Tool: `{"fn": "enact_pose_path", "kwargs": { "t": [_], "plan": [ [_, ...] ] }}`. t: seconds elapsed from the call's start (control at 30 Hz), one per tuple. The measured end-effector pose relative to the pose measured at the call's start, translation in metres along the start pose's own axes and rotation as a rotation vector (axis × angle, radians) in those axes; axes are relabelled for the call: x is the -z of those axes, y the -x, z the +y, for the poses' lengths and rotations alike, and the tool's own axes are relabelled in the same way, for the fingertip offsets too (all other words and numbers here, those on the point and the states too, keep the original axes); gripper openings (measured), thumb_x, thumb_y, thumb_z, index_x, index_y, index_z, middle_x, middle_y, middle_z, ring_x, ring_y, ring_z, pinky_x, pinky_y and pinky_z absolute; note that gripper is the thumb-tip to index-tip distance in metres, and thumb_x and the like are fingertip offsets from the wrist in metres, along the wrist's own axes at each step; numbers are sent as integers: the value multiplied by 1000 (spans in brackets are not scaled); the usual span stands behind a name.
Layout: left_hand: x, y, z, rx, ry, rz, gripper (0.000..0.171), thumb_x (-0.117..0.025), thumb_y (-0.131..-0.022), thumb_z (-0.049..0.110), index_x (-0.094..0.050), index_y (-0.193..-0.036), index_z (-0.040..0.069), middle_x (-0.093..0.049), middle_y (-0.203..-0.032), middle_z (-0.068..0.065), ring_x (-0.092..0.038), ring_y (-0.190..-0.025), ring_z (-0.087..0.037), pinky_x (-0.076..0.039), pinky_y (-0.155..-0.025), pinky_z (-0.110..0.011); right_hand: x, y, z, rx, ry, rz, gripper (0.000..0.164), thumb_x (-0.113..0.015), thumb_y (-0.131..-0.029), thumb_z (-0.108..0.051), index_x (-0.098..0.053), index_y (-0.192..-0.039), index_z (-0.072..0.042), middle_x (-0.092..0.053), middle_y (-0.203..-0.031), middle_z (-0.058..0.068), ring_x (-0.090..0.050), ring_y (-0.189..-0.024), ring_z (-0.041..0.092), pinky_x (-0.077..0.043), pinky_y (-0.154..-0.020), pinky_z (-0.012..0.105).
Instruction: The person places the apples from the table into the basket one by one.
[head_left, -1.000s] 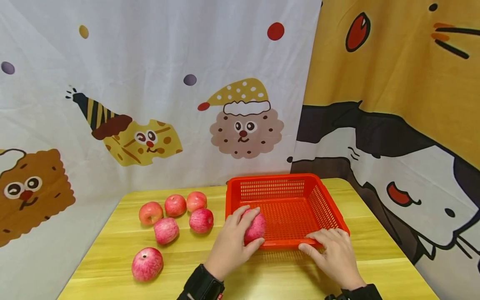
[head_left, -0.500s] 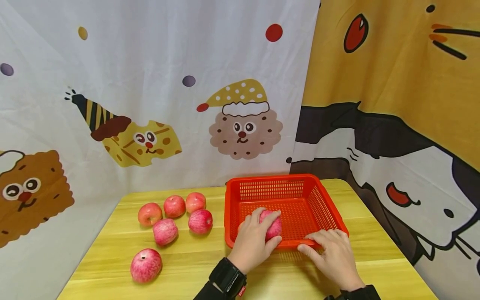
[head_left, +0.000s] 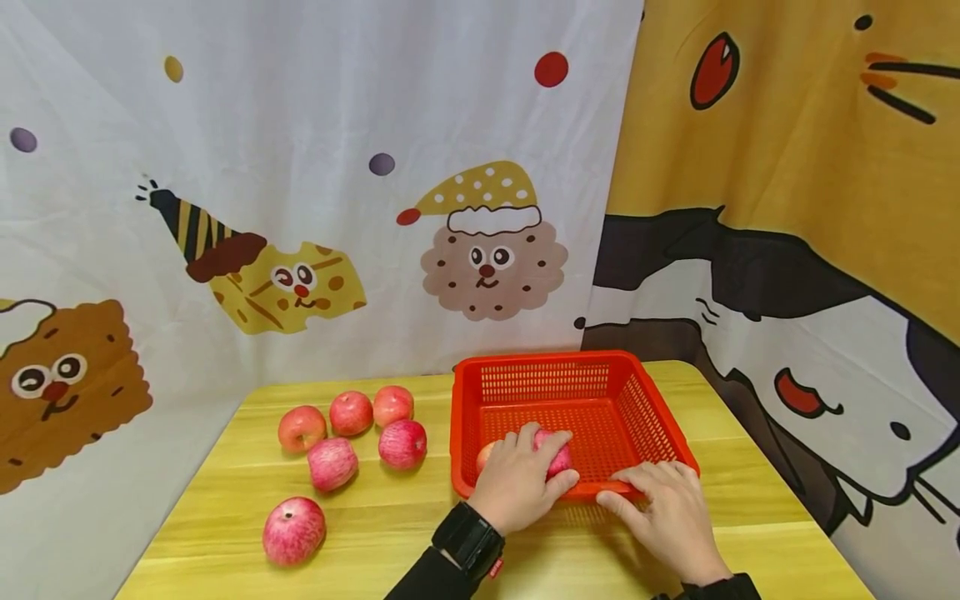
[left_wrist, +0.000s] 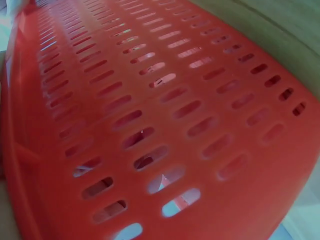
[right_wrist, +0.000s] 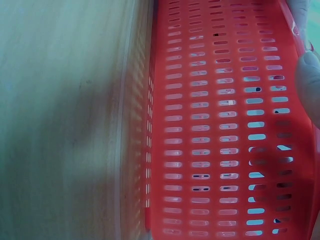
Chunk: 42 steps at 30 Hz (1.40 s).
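My left hand (head_left: 517, 482) reaches over the front rim of a red plastic basket (head_left: 543, 359), its fingers and thumb around a pink-red apple (head_left: 558, 461) low inside. A second, paler apple (head_left: 485, 455) in the basket is partly covered by that hand. At the basket's front right, my right hand (head_left: 666, 510) pinches the rim between thumb and fingers. In the left wrist view the slotted basket wall (left_wrist: 165, 115) fills most of the picture and hides the held apple. The right wrist view has the front wall (right_wrist: 212, 120) with my thumb (right_wrist: 310, 82) at its rim.
Several apples lie on the wooden table (head_left: 397, 525) left of the basket: a loose group around one apple (head_left: 332, 463), and a single apple (head_left: 294, 531) nearer the front. A patterned curtain (head_left: 480, 100) hangs close behind the table.
My left hand has carried its apple right and down, from the basket's front-left rim to inside it. The paler apple has come into sight. My right hand stays at the rim.
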<state>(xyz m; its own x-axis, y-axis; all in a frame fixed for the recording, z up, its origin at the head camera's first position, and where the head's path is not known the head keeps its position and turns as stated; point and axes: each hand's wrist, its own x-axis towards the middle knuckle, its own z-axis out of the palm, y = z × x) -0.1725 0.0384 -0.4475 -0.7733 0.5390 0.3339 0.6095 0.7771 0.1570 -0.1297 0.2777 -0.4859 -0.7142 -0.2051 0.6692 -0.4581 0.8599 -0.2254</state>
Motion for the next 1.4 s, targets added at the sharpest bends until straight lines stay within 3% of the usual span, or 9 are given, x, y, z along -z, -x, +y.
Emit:
{"fn": "enact_pose_path", "kwargs": {
  "t": [0.3, 0.53, 1.03, 1.23, 1.4],
  "plan": [
    [-2, -3, -1, -29, -26, -119, 64, -27, -95, 71, -44, -147, 38, -49, -137, -6, -49, -111, -27, -43, -94, -50, -2, -1, 1, 13, 0, 10, 35, -87, -65, -45, -74, -84, -18, -69, -80, -5, -54, -77, 16, -33, -84, 50],
    [-3, -5, -2, -28, -31, -210, 72, -17, -92, 76, -50, -144, 37, -47, -145, -4, -45, -124, -30, -37, -102, -57, 0, -1, 1, -7, 5, -6, 35, -85, -68, -48, -74, -85, -20, -69, -81, -7, -54, -78, 16, -33, -85, 49],
    [-3, -5, -1, 36, -55, -269, 91, -12, -86, 83, -48, -147, 25, -40, -149, -17, -35, -131, -34, -32, -108, -56, -1, 1, 0, -15, -11, -6, 36, -85, -68, -48, -75, -86, -19, -69, -82, -7, -53, -79, 17, -32, -85, 50],
    [-1, -5, 1, 22, -82, -256, 98, -12, -82, 88, -53, -143, 24, -59, -133, -4, -47, -116, -27, -36, -102, -51, -1, 1, 0, -9, -3, -5, 36, -84, -69, -49, -74, -87, -20, -68, -81, -8, -53, -79, 17, -32, -85, 51],
    [-2, -5, 1, 15, -84, -268, 100, -12, -79, 90, -56, -140, 25, -58, -134, -2, -46, -117, -27, -34, -103, -54, -1, 1, 1, -6, 5, -6, 35, -84, -69, -49, -74, -86, -21, -67, -80, -10, -52, -79, 15, -31, -86, 50]
  ]
}}
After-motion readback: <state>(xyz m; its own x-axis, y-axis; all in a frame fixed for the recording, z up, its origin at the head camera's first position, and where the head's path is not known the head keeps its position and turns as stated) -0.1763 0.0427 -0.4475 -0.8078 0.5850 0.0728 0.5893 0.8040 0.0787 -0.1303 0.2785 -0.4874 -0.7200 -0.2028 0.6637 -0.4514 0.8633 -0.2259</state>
